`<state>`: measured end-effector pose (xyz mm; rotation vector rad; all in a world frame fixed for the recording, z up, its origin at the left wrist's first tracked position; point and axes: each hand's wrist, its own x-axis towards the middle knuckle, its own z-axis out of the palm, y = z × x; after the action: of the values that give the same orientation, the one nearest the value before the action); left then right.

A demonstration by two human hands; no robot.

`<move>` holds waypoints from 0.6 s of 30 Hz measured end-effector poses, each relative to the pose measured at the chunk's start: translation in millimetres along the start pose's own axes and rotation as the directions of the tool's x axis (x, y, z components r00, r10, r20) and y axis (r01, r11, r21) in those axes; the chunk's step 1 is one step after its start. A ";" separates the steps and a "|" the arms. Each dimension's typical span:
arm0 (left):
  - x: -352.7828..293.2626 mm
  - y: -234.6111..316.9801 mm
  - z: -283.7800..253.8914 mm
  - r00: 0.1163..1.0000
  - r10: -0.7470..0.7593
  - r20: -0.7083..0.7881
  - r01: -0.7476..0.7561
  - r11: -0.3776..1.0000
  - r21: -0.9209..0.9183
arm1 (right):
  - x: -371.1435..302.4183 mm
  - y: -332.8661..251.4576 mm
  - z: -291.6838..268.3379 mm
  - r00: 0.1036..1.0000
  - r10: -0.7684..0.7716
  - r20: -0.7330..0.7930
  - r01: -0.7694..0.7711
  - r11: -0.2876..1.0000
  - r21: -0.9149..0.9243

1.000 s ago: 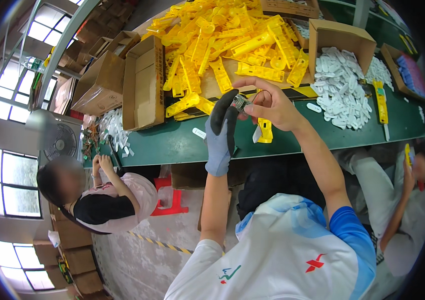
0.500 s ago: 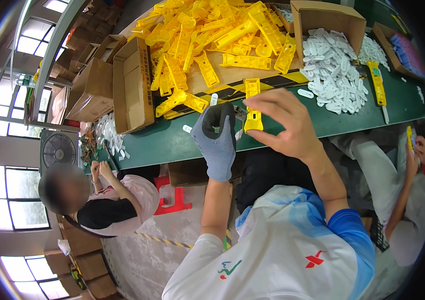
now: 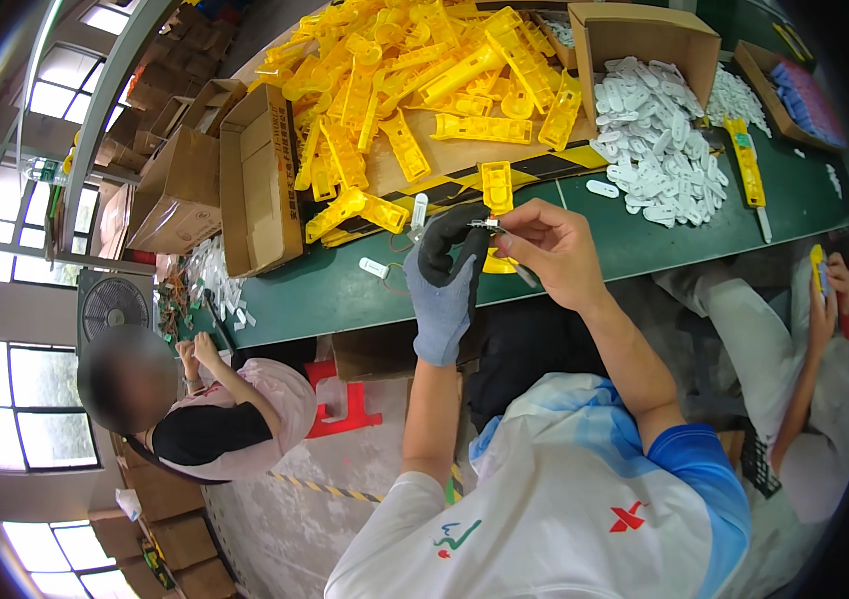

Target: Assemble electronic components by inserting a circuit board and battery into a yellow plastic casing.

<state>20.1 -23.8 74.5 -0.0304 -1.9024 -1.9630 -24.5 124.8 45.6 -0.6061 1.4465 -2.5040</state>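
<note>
My left hand (image 3: pixel 441 285), in a blue-grey glove with black-coated fingers, pinches a small silvery part (image 3: pixel 485 225). The bare fingers of my right hand (image 3: pixel 556 250) close on the same part from the other side; its exact kind is too small to make out. Behind and below the fingertips lies a yellow plastic housing (image 3: pixel 496 180) on the green table, partly covered by my hands. Left of the glove are a white oval-ended piece (image 3: pixel 420 211) and another white piece (image 3: pixel 374 268), with thin wires beside them.
A large heap of yellow housings (image 3: pixel 415 75) covers the back of the table. White pieces (image 3: pixel 659 140) spill from a carton (image 3: pixel 649 35) at right, beside a yellow tool-like piece (image 3: pixel 747 170). An open carton (image 3: pixel 257 190) stands left. Co-workers sit at both sides.
My right hand has moved left from beside the yellow housing to the glove's fingertips, and its fingers have closed on the small part. The glove has turned slightly.
</note>
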 end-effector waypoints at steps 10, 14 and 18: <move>19.9 7.8 -26.8 0.989 0.108 -0.104 -0.102 0.993 0.059 | -6.0 8.4 10.6 0.950 0.182 0.253 -0.083 0.930 -0.357; 27.5 7.4 -39.8 0.984 0.156 -0.085 -0.136 0.971 0.198 | -6.5 24.1 12.0 0.935 -0.207 0.289 0.326 0.823 -0.465; 33.7 32.8 -55.8 1.000 -0.004 -0.017 0.008 0.980 0.200 | -16.8 -13.5 -6.4 0.938 0.280 0.205 -0.181 0.899 -0.399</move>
<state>13.6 -86.3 111.6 0.0489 -2.0817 -1.7599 -11.6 142.7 50.2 -0.7382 1.7854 -1.8982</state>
